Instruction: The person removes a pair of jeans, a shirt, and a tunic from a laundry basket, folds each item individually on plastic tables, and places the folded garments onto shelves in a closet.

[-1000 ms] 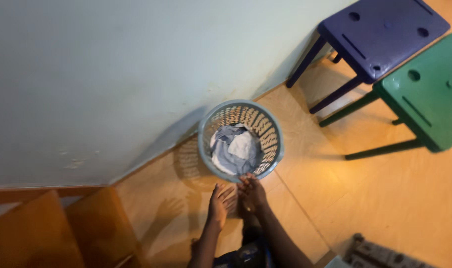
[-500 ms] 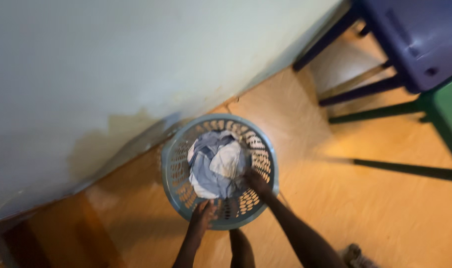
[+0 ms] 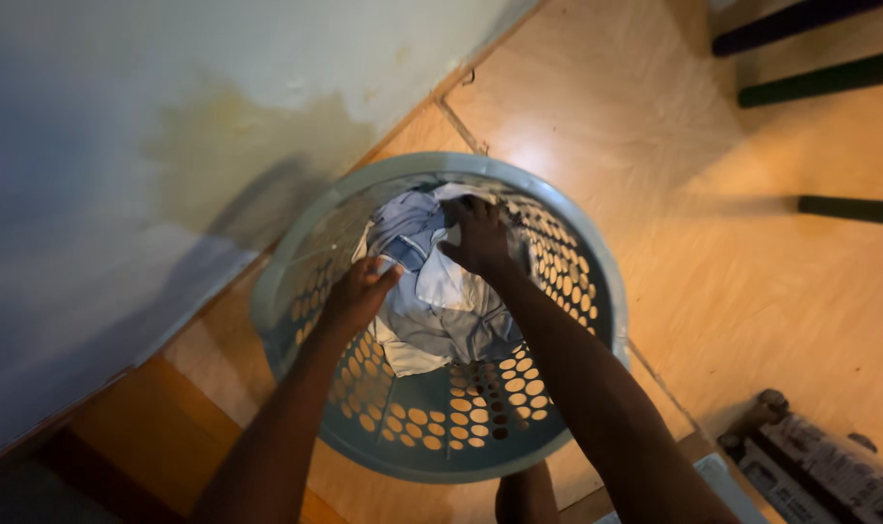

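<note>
cloth (image 3: 432, 301), a crumpled pale blue and white bundle, lies at the bottom of the round grey-green basket (image 3: 597, 291), which stands on the tan floor (image 3: 752, 243) just beside the wall (image 3: 121, 146). the left hand (image 3: 359, 291) reaches in with fingers curled against the bundle's left edge (whether it has pinched a fold i cannot tell). the right hand (image 3: 480, 238) lies spread over the top, fingertips pressing into the fabric. it looks soft, light and limp, likely to sag and unfold when lifted, so a bunched handful of the folds is the best hold. dark stool legs (image 3: 820, 78) stand well apart at the upper right.
</note>
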